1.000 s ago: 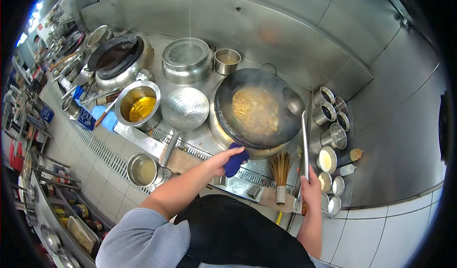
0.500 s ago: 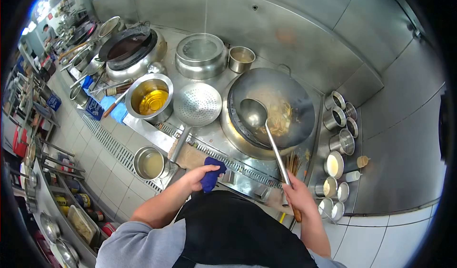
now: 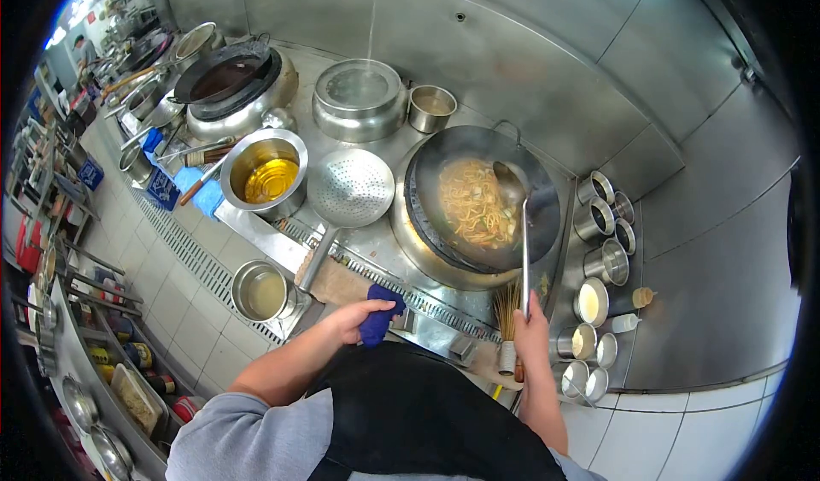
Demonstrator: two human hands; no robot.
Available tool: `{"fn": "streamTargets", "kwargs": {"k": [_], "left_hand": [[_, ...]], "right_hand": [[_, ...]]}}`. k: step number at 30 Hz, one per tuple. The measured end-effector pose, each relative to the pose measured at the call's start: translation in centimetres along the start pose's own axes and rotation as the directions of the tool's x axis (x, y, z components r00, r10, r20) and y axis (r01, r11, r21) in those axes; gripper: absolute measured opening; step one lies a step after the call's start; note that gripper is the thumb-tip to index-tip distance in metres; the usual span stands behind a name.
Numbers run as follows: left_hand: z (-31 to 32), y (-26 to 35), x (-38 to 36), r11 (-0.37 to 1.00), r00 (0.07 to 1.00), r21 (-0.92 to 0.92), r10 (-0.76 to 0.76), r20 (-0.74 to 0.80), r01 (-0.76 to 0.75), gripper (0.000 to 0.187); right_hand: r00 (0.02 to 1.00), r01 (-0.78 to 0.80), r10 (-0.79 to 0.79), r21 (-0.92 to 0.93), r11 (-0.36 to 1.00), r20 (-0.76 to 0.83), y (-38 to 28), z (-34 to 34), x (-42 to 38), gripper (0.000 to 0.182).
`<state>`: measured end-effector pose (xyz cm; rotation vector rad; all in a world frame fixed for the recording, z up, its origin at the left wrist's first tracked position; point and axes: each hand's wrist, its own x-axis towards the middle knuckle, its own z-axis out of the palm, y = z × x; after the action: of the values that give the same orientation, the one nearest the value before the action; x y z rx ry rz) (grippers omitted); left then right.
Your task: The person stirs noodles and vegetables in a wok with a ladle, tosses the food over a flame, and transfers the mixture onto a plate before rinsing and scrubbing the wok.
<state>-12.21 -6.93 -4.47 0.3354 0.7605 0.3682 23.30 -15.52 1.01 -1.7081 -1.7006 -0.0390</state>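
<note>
In my right hand (image 3: 531, 334) is the handle of a long metal ladle (image 3: 525, 242). Its bowl rests at the right side of the noodles, inside the dark wok (image 3: 427, 199) on the burner. Noodles in a light brown liquid (image 3: 474, 208) fill the middle of the wok. My left hand (image 3: 352, 320) is closed around a dark blue cloth (image 3: 380, 314), near the counter's front edge and left of the wok. A bamboo brush (image 3: 506, 327) stands just left of my right hand.
A perforated strainer (image 3: 350, 188) lies left of the wok, beside a pot of yellow oil (image 3: 266, 173). Water runs onto a round metal lid (image 3: 359, 85) behind. Several seasoning containers (image 3: 591, 302) line the right side. A small pot (image 3: 261, 291) sits front left.
The ladle's bowl has moved from the wok's left side to its right, and its handle is now more upright. The noodles show more clearly. My left hand stays in place with the cloth.
</note>
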Motion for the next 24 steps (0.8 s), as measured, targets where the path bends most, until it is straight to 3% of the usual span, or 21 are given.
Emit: {"fn": "streamTargets", "kwargs": {"k": [1,2,6,8,10,12,14,16,18,20,22,24], "left_hand": [[0.2,0.2,0.0,1.000,1.000,-0.003,0.007,0.004,-0.007,0.036],[0.4,0.5,0.0,1.000,1.000,-0.010,0.012,0.015,-0.012,0.036],[0.4,0.6,-0.5,0.998,1.000,-0.064,-0.002,0.019,0.003,0.041],[0.1,0.5,-0.8,0.997,1.000,-0.074,0.001,-0.001,-0.001,0.041],[-0.5,0.1,-1.0,0.995,0.999,-0.095,0.019,-0.037,-0.022,0.041],[-1.4,-0.4,-0.7,0.994,0.995,-0.088,0.060,-0.085,-0.067,0.039],[0.1,0.7,-3.3,0.994,0.991,-0.092,0.055,-0.120,-0.066,0.039],[-0.9,0.6,-3.7,0.994,0.993,-0.094,0.045,-0.107,-0.055,0.040],[-1.9,0.5,-4.0,0.992,0.991,-0.103,0.064,-0.115,-0.076,0.039],[-3.1,0.1,-4.4,0.990,0.990,-0.110,0.077,-0.120,-0.090,0.039],[-4.1,-0.3,-4.9,0.981,0.978,-0.123,0.129,-0.161,-0.150,0.041],[-4.4,-0.3,-6.4,0.970,0.965,-0.125,0.181,-0.190,-0.207,0.042]], "right_hand": [[0.886,-0.462,0.405,0.337,0.820,0.227,-2.5,-0.7,0.5,0.053],[0.588,-0.804,0.593,0.478,0.353,0.550,-4.8,-1.9,1.3,0.051],[0.538,-0.821,0.601,0.528,0.217,0.591,-6.2,-3.3,1.9,0.051],[0.493,-0.833,0.509,0.552,0.042,0.705,-6.6,-4.2,2.9,0.051],[0.507,-0.833,0.439,0.552,0.029,0.742,-7.1,-4.0,3.7,0.052],[0.553,-0.813,0.241,0.580,-0.054,0.797,-8.5,-3.2,4.9,0.052],[0.541,-0.832,0.164,0.553,-0.036,0.825,-11.3,-1.9,7.0,0.053],[0.466,-0.885,-0.017,0.466,0.001,0.885,-13.5,-0.1,9.3,0.058],[0.446,-0.894,-0.059,0.448,0.024,0.893,-16.5,2.9,11.5,0.057],[0.373,-0.854,-0.093,0.381,0.354,0.923,-19.1,6.8,13.8,0.055],[0.387,-0.757,-0.139,0.400,0.517,0.912,-22.3,10.5,15.5,0.052],[0.385,-0.695,-0.184,0.416,0.586,0.904,-24.3,14.8,16.5,0.048]]}}
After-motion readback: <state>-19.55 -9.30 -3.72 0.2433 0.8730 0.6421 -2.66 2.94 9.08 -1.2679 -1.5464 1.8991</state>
